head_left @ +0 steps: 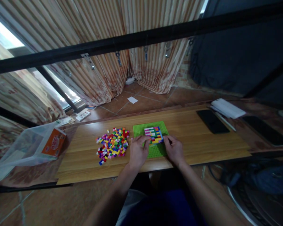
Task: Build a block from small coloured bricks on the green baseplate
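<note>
A green studded baseplate (138, 129) lies on the wooden board, with a low block of multicoloured toy bricks (153, 131) built on it. White and pink rows show at the block's left, blue and orange bricks at its right, yellow ones along the front. My left hand (139, 150) is closed at the block's front left, thumb and forefinger pinched together. At the block's right edge my right hand (174, 149) is also closed, its fingertips against the bricks. Anything inside either pinch is hidden or too small to name. To the left spreads a pile of loose bricks (114, 142).
A black phone (212, 121) rests toward the board's right end. Beyond it lie white folded paper (227, 108) and another dark flat device (266, 130). A clear plastic bin (30, 141) with an orange label stands left of the board. A dark metal bar (136, 39) crosses above.
</note>
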The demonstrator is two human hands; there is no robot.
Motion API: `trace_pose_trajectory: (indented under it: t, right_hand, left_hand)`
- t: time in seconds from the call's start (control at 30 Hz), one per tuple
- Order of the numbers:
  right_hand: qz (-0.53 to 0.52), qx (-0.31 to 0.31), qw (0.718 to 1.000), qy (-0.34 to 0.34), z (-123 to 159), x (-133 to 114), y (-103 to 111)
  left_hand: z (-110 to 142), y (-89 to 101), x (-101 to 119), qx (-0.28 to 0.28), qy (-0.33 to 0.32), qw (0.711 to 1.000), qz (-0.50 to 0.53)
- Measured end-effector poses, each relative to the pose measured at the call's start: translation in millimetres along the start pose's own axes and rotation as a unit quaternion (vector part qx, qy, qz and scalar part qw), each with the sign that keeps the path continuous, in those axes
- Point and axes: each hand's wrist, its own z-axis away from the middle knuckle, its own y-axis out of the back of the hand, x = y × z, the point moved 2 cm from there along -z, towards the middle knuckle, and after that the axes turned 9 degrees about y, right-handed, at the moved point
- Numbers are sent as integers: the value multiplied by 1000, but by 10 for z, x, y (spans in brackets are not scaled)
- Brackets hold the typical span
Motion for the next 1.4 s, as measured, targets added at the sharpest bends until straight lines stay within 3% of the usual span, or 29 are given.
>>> trace_pose_trajectory:
  t: [0.2,0.43,0.93,1.23,1.4]
  right_hand:
    - [-5,0,1000,6,-7,-8,-1]
    - [-4,-4,1000,-1,-8,-15,-2]
    - [-2,-5,1000,0,-13,-37,10]
    - [-2,-4,1000,5,-3,-15,8]
    - [-4,-3,1000,1,0,-13,6]
  left_hand:
    - [-111,-127,-36,25,13,1000,-12]
    - [-123,-150,1,39,36,998,-36]
    - [-110,-234,-27,78,83,993,18]
    - [-162,-331,-116,79,211,969,103]
    - [-179,-356,-126,68,244,958,135]
